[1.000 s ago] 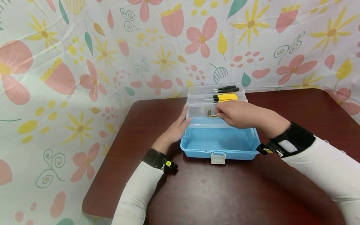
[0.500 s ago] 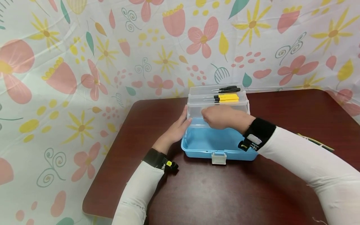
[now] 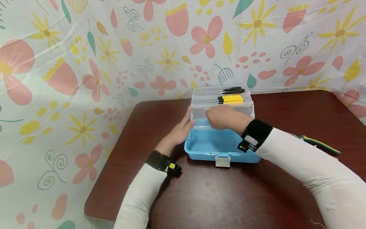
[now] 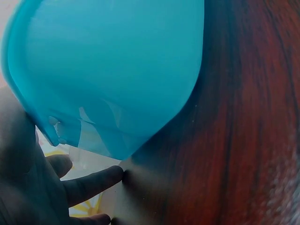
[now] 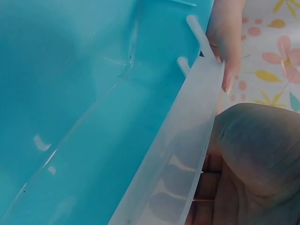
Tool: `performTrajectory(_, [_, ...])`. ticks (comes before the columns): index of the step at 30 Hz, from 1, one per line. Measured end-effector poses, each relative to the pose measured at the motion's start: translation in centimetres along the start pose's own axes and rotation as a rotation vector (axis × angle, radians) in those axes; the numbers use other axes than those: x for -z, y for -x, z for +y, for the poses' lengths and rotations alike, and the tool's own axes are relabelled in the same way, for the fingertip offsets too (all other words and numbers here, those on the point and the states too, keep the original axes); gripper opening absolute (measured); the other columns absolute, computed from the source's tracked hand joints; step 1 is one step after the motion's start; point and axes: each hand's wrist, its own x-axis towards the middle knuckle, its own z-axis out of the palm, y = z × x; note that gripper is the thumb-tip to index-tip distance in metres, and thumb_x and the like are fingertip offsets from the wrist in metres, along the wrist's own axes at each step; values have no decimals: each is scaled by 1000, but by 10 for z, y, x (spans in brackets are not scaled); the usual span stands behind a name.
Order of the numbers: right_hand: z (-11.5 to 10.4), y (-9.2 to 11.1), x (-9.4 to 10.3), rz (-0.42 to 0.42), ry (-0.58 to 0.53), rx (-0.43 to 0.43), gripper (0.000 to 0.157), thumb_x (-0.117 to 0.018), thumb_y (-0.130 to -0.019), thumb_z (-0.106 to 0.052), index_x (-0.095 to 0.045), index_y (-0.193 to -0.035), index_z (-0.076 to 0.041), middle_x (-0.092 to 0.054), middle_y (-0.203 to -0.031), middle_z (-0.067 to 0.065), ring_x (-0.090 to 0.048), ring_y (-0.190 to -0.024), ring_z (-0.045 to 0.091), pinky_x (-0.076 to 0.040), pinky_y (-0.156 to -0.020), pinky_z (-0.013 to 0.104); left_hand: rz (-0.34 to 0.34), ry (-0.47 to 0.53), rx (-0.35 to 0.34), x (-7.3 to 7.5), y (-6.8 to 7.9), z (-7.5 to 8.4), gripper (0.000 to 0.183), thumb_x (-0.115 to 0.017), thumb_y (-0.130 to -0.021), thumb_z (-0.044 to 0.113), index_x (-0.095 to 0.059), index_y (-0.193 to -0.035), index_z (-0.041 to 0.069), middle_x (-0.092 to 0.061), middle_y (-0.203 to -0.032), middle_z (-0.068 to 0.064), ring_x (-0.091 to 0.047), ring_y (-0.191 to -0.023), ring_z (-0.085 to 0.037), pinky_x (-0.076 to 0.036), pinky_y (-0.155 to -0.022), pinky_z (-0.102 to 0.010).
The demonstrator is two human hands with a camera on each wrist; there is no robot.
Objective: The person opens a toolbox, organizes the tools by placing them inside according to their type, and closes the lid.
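Note:
An open light-blue toolbox [image 3: 223, 157] stands on the table with its clear trays folded out in steps behind it. My right hand [image 3: 224, 117] bends over the lowest tray [image 3: 198, 112], fingers curled down into it. In the right wrist view the fingers [image 5: 206, 187] lie behind the translucent tray wall; what they hold, if anything, is hidden. My left hand [image 3: 179, 132] rests with extended fingers at the left end of the box and trays. Yellow-handled screwdrivers [image 3: 233, 99] lie in the middle tray, black-handled ones [image 3: 234, 91] in the top tray.
Pliers with green and yellow handles [image 3: 321, 144] lie on the table right of the box, partly behind my right sleeve. The dark wooden table [image 3: 217, 194] reaches back to a flower-patterned cloth [image 3: 171, 47]. A pale latch [image 3: 222, 161] hangs on the box front.
My right hand has shifted left along the lowest tray and now covers the spot where brass-coloured hex keys showed. The pliers have come into view behind my sleeve. My left hand stays put.

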Motion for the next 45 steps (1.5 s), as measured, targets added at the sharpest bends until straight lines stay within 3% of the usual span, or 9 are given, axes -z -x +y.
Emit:
performTrajectory(8, [-1, -3, 0, -4, 18, -71, 24, -57, -99, -15, -69, -119, -10, -73, -104, 10, -61, -82, 24, -58, -79, 42, -3, -8, -8, 0, 0, -1, 66, -29, -107, 62, 16, -156, 55, 4, -174, 17, -13, -162, -24, -19, -125, -63])
performTrajectory(17, [0, -6, 0, 23, 37, -93, 25, -61, -97, -17, -70, -120, -11, -74, -102, 11, -61, -80, 25, -58, -74, 42, 2, -10, 4, 0, 1, 0, 67, -28, -104, 68, 15, -155, 57, 2, -174, 18, -15, -161, -25, -21, -125, -64])
performTrajectory(26, [1, 2, 3, 128, 38, -151, 13, -62, -95, -15, -73, -100, -9, -69, -83, 9, -61, -69, 24, -52, -56, 36, 9, -4, -12, -1, 0, 1, 66, -30, -108, 59, 15, -156, 54, 5, -174, 17, -12, -162, -25, -17, -125, -64])
performTrajectory(34, [6, 4, 3, 140, 26, -211, 16, -58, -95, -16, -71, -88, -9, -64, -77, 9, -60, -67, 25, -47, -52, 37, 7, -16, -10, 0, 1, 1, 66, -29, -108, 60, 15, -156, 54, 5, -174, 17, -12, -162, -24, -18, -126, -62])
performTrajectory(45, [14, 12, 3, 148, 20, -169, 17, -64, -98, -21, -73, -97, -7, -70, -86, 10, -61, -71, 24, -50, -54, 37, 7, -17, -12, -1, 1, 1, 67, -30, -107, 62, 15, -156, 54, 5, -173, 18, -12, -162, -23, -18, -126, -61])
